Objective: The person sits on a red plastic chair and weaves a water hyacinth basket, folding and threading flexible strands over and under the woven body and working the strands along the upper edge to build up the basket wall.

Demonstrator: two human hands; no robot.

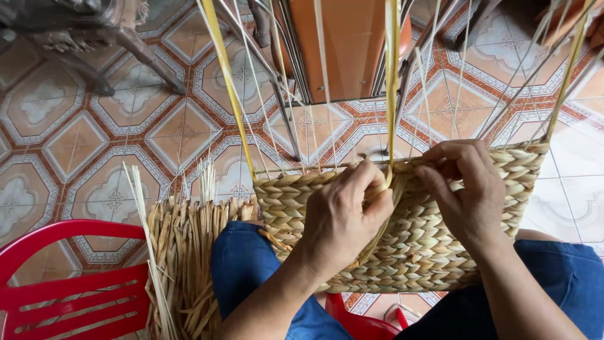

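Observation:
A half-woven straw basket (434, 252) rests across my knees, its braided wall facing me and thin upright stakes rising from its top edge. My left hand (343, 217) lies against the wall near the rim and pinches a yellow straw strand (392, 94) that runs straight up. My right hand (462, 189) is bent over the rim just to the right, fingers curled onto the top braid beside that strand. A second yellow strand (228, 94) leans up from the basket's left corner.
A bundle of dried straw (182, 264) leans by my left knee. A red plastic chair (69, 283) stands at lower left. An orange panel on a metal frame (340, 50) stands ahead on the patterned tile floor (94, 138); dark wooden furniture legs (94, 44) are top left.

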